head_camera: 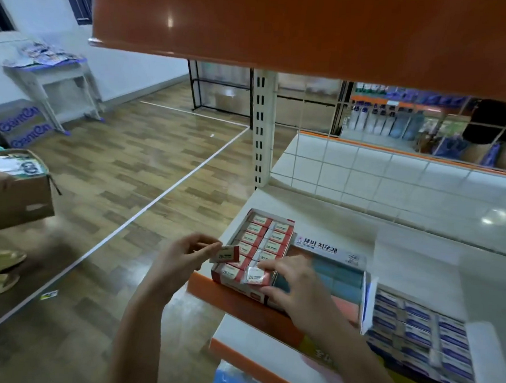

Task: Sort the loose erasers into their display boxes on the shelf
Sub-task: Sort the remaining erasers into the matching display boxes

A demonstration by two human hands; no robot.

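At the front edge of a shop shelf (347, 226), a person's two hands work over a red-and-white display box (254, 250) of erasers. The right hand (296, 285) grips one loose eraser (255, 276) with curled fingers at the box's near corner, apparently seating it in the front row. The left hand (182, 258) pinches a second eraser (225, 254), held in the air just beside the box's left wall. By the look of it the sorting is midway: the box's rows are nearly full. The next move calls for pressing the right hand's eraser flat into its slot, then finding a gap for the other. Right of this box stand a box with teal contents (341, 281) under a Korean-lettered header, and a blue-labelled box (421, 329). Beyond, a wire grid (394, 182) backs the shelf.
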